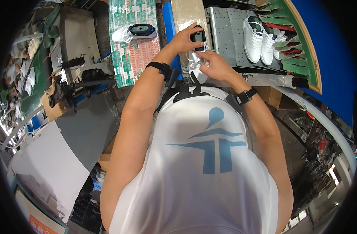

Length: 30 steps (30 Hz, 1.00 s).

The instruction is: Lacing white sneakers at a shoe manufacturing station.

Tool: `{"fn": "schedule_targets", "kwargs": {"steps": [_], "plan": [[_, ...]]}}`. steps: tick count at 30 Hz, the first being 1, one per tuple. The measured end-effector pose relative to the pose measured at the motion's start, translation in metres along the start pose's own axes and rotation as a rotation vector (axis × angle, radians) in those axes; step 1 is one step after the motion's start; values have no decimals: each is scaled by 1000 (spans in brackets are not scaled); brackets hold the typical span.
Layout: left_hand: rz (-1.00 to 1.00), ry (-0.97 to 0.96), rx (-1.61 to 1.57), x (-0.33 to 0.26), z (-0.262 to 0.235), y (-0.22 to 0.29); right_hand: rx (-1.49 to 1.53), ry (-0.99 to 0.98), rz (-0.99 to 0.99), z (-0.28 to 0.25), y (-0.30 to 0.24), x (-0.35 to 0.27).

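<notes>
White shirt (194, 202): blue emblem (216, 117), teardrop over wing-like bars and two uprights, mid-front. Red sign (34, 221) on pale framed panel (23, 208), inside its upper-right frame edge: pale characters, partly cut off. Tape-covered board (123, 80): red and green print to near edge, illegible.

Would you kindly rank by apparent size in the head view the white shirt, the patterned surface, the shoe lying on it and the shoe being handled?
White shirt
Patterned surface
Unranked: shoe lying on it and shoe being handled look similar, the latter partly hidden by left hand and right hand.
</notes>
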<state>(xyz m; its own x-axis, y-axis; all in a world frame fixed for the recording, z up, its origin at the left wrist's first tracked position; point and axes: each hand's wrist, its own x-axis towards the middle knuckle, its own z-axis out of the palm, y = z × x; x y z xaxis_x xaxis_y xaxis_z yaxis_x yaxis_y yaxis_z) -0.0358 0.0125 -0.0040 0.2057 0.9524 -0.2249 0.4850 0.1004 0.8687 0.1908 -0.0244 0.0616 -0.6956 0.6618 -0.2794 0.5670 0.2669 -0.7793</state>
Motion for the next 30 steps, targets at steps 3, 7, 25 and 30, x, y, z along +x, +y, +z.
{"fn": "schedule_targets", "kwargs": {"steps": [3, 7, 25, 30], "plan": [[-4, 6, -12, 2, 1, -4, -44, -11, -6, 1, -2, 2], [41, 12, 55, 6, -2, -10, 39, -37, -8, 1, 7, 0], [131, -7, 115, 9, -4, -18, 172, 164, 24, 15, 1, -3], [118, -147, 108, 11, -13, -18, -52, 134, 8, 14, -9, -8]]}}
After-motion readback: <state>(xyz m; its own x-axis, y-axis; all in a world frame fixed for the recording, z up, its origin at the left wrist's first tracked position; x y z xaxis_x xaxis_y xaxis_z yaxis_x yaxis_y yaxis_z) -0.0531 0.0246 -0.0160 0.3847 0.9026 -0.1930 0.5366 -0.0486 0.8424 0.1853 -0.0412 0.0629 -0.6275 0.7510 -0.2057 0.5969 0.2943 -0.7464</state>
